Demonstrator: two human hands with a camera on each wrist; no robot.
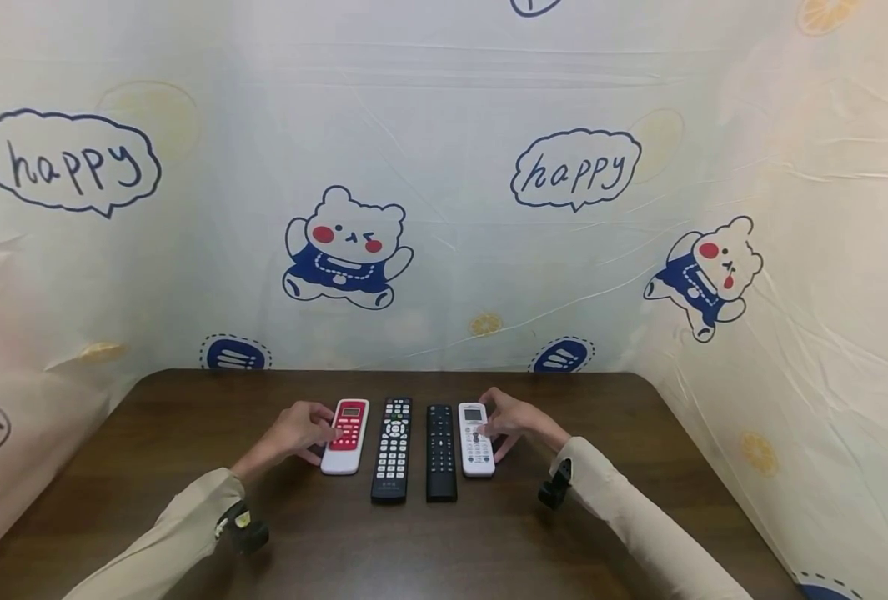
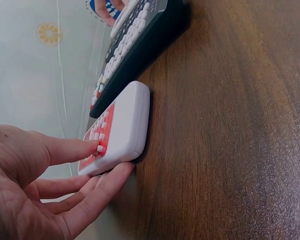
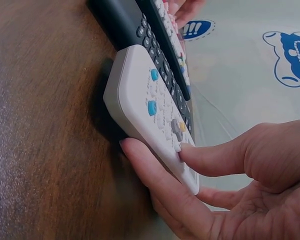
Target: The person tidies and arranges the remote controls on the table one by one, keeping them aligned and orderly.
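Observation:
My left hand grips the red-and-white remote control by its left side. In the left wrist view, the thumb lies on the red keypad and the other fingers are along the side and lower edge. At the other end of the row, my right hand pinches a white remote control with a small grey screen. The right wrist view has that thumb on the buttons, with fingers at the edge. Between them lie a black remote with white buttons and a plainer black remote.
All the remotes stand side by side on a dark brown wooden table. A pale printed curtain with bears and "happy" bubbles encloses the back and sides. Each sleeve carries a small black wrist camera, one at the left and another at the right.

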